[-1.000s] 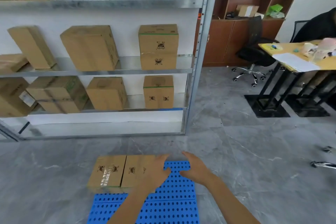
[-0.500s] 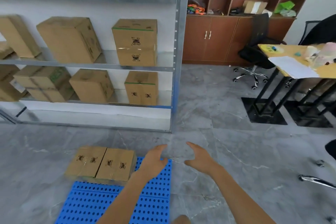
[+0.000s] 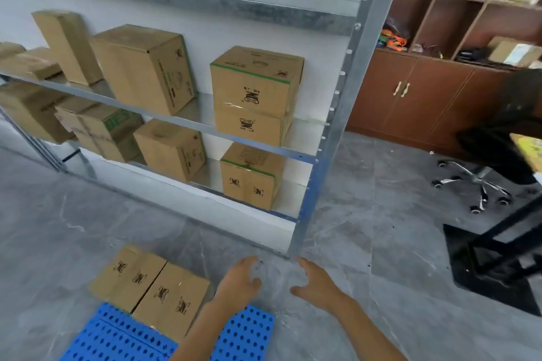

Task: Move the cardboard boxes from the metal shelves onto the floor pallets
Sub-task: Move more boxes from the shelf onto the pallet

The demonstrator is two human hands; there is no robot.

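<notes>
Over pallet: both hands empty, fingers relaxed — L, R.

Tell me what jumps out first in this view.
The blue pallet at bottom left, with two boxes side by side on its far edge. Behind it, the metal shelves hold many more boxes. The left hand and right hand hover empty and open above the floor.

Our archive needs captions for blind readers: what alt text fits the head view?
A left hand and a right hand, both open and empty, reach over the grey floor beside two boxes on a blue pallet. Ahead, metal shelves hold more boxes.
</notes>
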